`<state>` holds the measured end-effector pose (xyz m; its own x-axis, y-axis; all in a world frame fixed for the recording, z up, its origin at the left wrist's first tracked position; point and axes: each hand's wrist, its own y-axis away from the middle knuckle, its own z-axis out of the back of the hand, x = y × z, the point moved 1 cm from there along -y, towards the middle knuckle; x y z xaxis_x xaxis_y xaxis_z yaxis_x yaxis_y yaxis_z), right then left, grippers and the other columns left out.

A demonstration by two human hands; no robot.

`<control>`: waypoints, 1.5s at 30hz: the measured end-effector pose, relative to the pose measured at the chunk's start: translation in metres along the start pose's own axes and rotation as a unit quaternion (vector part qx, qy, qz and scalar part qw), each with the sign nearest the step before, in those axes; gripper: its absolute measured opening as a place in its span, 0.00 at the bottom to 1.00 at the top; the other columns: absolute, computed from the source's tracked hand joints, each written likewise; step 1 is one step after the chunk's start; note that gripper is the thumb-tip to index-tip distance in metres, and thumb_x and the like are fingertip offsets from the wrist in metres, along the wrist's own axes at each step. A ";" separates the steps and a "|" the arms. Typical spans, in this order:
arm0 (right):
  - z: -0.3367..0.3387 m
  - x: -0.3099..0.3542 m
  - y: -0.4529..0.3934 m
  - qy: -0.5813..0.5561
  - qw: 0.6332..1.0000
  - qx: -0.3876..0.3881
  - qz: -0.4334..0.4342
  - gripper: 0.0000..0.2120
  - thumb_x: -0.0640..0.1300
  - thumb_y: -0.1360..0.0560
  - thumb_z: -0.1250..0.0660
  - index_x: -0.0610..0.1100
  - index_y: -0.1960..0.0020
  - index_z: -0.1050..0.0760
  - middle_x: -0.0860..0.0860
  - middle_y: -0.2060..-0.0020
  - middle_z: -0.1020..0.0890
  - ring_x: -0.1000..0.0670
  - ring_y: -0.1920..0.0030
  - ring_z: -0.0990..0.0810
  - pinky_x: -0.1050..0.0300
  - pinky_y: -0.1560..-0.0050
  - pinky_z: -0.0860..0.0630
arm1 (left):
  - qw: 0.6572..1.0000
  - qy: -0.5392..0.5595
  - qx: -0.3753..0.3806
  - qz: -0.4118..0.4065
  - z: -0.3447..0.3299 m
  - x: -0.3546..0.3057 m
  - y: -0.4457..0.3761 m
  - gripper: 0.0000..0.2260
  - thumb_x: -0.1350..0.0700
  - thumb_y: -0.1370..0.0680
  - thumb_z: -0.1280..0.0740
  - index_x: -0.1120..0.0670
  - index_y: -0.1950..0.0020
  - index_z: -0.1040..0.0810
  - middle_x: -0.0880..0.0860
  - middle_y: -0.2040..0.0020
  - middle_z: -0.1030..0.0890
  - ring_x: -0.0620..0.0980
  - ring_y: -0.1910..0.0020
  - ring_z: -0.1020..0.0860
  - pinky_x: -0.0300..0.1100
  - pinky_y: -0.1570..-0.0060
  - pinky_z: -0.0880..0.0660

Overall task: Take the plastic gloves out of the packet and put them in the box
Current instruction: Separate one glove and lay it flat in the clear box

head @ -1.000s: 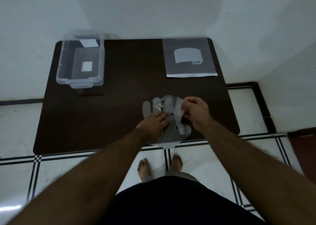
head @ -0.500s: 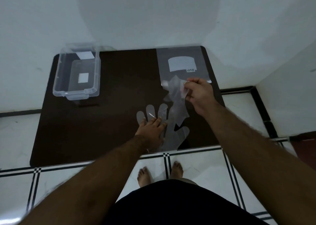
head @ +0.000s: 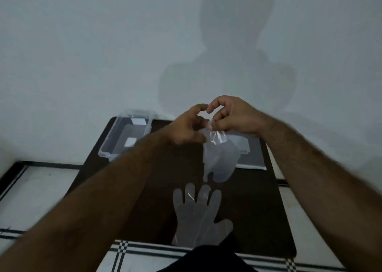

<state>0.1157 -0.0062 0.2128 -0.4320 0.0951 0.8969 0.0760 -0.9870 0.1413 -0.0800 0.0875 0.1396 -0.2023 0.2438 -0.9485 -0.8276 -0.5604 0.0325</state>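
The right hand (head: 233, 116) is pinching a hanging glove (head: 219, 160), the left hand (head: 186, 127) probably gripping it too, while another glove (head: 198, 216) is lying near; next, carrying it to the far-left box (head: 126, 137).

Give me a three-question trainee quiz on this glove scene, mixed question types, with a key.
1. True or false: the clear box already holds a glove.
2. Multiple choice: the glove lying flat is (A) near the table's front edge, (B) inside the box, (C) on the packet.
3. Short answer: which hands grip the hanging glove?

Key:
1. False; only white labels show in it.
2. A.
3. The right hand pinches its top; the left hand is at the same spot, its grip blurred.
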 end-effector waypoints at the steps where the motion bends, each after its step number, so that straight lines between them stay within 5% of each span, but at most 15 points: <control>1: 0.005 0.009 -0.004 0.005 1.000 0.008 0.013 0.20 0.31 0.27 0.21 0.39 0.38 0.22 0.37 0.56 0.12 0.47 0.62 0.14 0.55 0.59 0.17 | 1.000 0.008 -0.020 0.003 0.007 -0.008 -0.001 0.36 0.65 0.30 0.21 0.57 0.23 0.30 0.58 0.47 0.13 0.57 0.46 0.14 0.57 0.43 0.17; 4: 0.017 0.029 -0.013 0.009 0.999 0.023 0.035 0.22 0.31 0.28 0.19 0.40 0.38 0.22 0.34 0.56 0.13 0.47 0.63 0.15 0.53 0.58 0.18 | 0.998 0.023 -0.058 -0.022 0.021 -0.028 0.005 0.16 0.65 0.26 0.23 0.65 0.39 0.17 0.64 0.53 0.16 0.57 0.54 0.18 0.51 0.51 0.20; 7: 0.018 0.039 -0.023 -0.014 0.998 0.034 0.050 0.24 0.37 0.30 0.17 0.43 0.37 0.21 0.38 0.57 0.14 0.45 0.59 0.16 0.49 0.55 0.19 | 0.993 0.056 -0.097 -0.035 0.035 -0.036 0.018 0.04 0.69 0.20 0.29 0.64 0.47 0.15 0.59 0.54 0.14 0.53 0.54 0.18 0.44 0.52 0.21; 11: 0.005 0.029 -0.037 -0.001 0.998 0.058 0.036 0.28 0.37 0.33 0.15 0.47 0.36 0.20 0.40 0.51 0.11 0.42 0.52 0.11 0.41 0.45 0.14 | 0.972 0.132 -0.191 -0.019 0.052 -0.033 0.038 0.05 0.69 0.19 0.31 0.63 0.50 0.17 0.56 0.57 0.16 0.50 0.57 0.18 0.42 0.55 0.21; 15: -0.019 0.017 -0.059 0.002 0.998 0.049 0.031 0.19 0.31 0.30 0.19 0.43 0.42 0.18 0.42 0.58 0.11 0.45 0.59 0.11 0.44 0.52 0.14 | 0.950 0.164 -0.260 0.056 0.078 -0.007 0.062 0.07 0.66 0.20 0.31 0.58 0.55 0.16 0.54 0.61 0.18 0.50 0.63 0.20 0.42 0.61 0.24; 19: -0.048 0.026 -0.087 -0.015 0.998 0.045 0.029 0.15 0.30 0.28 0.21 0.39 0.44 0.18 0.46 0.64 0.13 0.49 0.65 0.14 0.56 0.64 0.19 | 0.952 0.162 -0.249 0.078 0.110 0.021 0.081 0.06 0.63 0.22 0.33 0.56 0.57 0.18 0.55 0.60 0.20 0.50 0.63 0.22 0.43 0.61 0.26; 23: -0.081 0.043 -0.129 0.009 0.998 0.057 0.028 0.17 0.32 0.29 0.19 0.40 0.43 0.18 0.45 0.61 0.11 0.49 0.63 0.13 0.57 0.63 0.18 | 0.956 0.192 -0.206 0.077 0.150 0.039 0.083 0.03 0.60 0.21 0.27 0.57 0.53 0.17 0.58 0.58 0.20 0.55 0.59 0.20 0.47 0.55 0.23; 26: -0.102 0.051 -0.166 0.023 0.998 0.047 0.019 0.18 0.32 0.30 0.18 0.42 0.43 0.18 0.43 0.60 0.11 0.49 0.63 0.13 0.55 0.63 0.18 | 0.964 0.158 -0.203 0.071 0.188 0.057 0.081 0.08 0.57 0.21 0.24 0.61 0.47 0.17 0.60 0.54 0.22 0.59 0.54 0.25 0.52 0.51 0.26; 30: -0.123 0.052 -0.217 0.012 0.999 0.016 -0.027 0.17 0.30 0.29 0.20 0.40 0.43 0.18 0.35 0.55 0.12 0.44 0.59 0.12 0.49 0.56 0.14 | 0.967 0.112 -0.217 0.076 0.251 0.084 0.082 0.05 0.57 0.23 0.22 0.57 0.51 0.14 0.56 0.57 0.18 0.54 0.58 0.22 0.46 0.56 0.25; 36: -0.156 0.050 -0.294 0.028 0.998 -0.028 -0.045 0.14 0.30 0.30 0.19 0.38 0.47 0.17 0.46 0.59 0.13 0.47 0.57 0.13 0.57 0.61 0.17 | 0.980 -0.006 -0.167 0.105 0.333 0.123 0.071 0.08 0.69 0.21 0.27 0.73 0.45 0.19 0.59 0.55 0.15 0.43 0.65 0.20 0.34 0.66 0.24; 41: -0.172 0.053 -0.339 0.058 0.990 -0.131 -0.005 0.08 0.34 0.28 0.19 0.40 0.51 0.14 0.47 0.62 0.12 0.53 0.63 0.13 0.56 0.58 0.17 | 0.977 -0.065 -0.184 0.089 0.378 0.152 0.050 0.03 0.70 0.20 0.29 0.64 0.50 0.17 0.64 0.51 0.13 0.48 0.57 0.15 0.42 0.59 0.21; 45: -0.176 0.058 -0.350 0.077 0.973 -0.202 0.079 0.07 0.39 0.27 0.18 0.41 0.50 0.13 0.49 0.59 0.11 0.51 0.58 0.11 0.58 0.52 0.15 | 0.968 -0.104 -0.228 0.013 0.394 0.158 0.045 0.01 0.62 0.18 0.29 0.58 0.49 0.18 0.54 0.53 0.12 0.44 0.56 0.16 0.34 0.55 0.22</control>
<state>-0.0946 0.3222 0.1414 -0.5754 -0.0515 0.8163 -0.1931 -0.9612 -0.1968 -0.3556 0.4121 0.1155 -0.3607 0.3531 -0.8633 -0.5134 -0.8479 -0.1323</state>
